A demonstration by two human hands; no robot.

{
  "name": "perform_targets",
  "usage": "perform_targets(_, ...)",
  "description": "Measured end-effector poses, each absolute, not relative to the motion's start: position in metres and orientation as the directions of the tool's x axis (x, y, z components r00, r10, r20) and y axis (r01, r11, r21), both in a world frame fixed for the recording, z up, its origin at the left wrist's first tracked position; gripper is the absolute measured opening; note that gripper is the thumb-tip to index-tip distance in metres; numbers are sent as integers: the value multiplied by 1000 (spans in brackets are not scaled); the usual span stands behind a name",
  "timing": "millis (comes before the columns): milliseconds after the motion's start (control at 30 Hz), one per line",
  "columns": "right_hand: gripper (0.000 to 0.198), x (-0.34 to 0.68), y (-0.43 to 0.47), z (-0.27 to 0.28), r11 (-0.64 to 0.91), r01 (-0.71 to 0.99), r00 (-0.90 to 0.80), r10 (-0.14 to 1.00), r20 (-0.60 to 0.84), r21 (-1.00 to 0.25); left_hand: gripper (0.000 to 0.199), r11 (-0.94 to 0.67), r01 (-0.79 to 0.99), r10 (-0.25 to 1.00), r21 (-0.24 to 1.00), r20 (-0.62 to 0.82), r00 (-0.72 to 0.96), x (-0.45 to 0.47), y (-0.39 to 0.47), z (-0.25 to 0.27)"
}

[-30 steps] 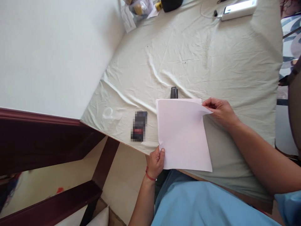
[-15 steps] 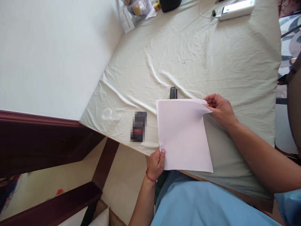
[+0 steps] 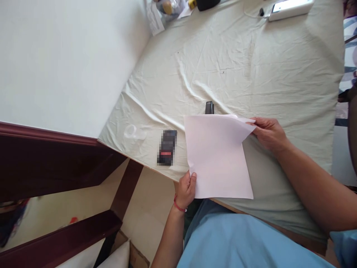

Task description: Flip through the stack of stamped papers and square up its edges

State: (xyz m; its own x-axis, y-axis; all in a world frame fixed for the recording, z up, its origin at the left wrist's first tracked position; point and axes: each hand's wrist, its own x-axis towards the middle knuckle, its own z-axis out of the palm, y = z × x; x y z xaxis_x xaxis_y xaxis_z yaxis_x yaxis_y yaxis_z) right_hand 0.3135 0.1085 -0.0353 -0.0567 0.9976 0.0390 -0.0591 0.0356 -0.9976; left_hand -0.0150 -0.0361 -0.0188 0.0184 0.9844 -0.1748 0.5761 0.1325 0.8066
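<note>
White sheets of paper [image 3: 217, 156] lie over the near edge of the cloth-covered table [image 3: 240, 74]. My left hand [image 3: 187, 188] grips their lower left edge, thumb on top. At the upper right corner, my right hand [image 3: 267, 132] pinches the paper, and that corner is lifted and curled. How many sheets there are I cannot tell. Partly hidden behind the top edge of the paper is a small black object [image 3: 209, 107], perhaps a stapler.
Left of the paper lies a dark pixelated item [image 3: 167, 147], with a clear plastic cup-like piece [image 3: 134, 133] beyond it. A white device with a cable [image 3: 291, 10] sits at the far right. Plastic bags [image 3: 170, 9] stand against the wall [image 3: 69, 56].
My right hand has drawn the upper right corner of the paper slightly outward, curling it more. My left hand keeps its hold. The view has shifted a little.
</note>
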Motion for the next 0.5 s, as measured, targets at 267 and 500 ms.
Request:
perform_targets(267, 20, 305, 102, -26, 251, 294, 175, 934, 310, -922, 46, 123, 601, 983, 789, -180, 35, -15, -36, -19)
perform_targets(500, 19, 306, 101, -17, 158, -31, 142, 978, 152, -987, 47, 139, 586, 981, 799, -190, 28, -18, -34, -20)
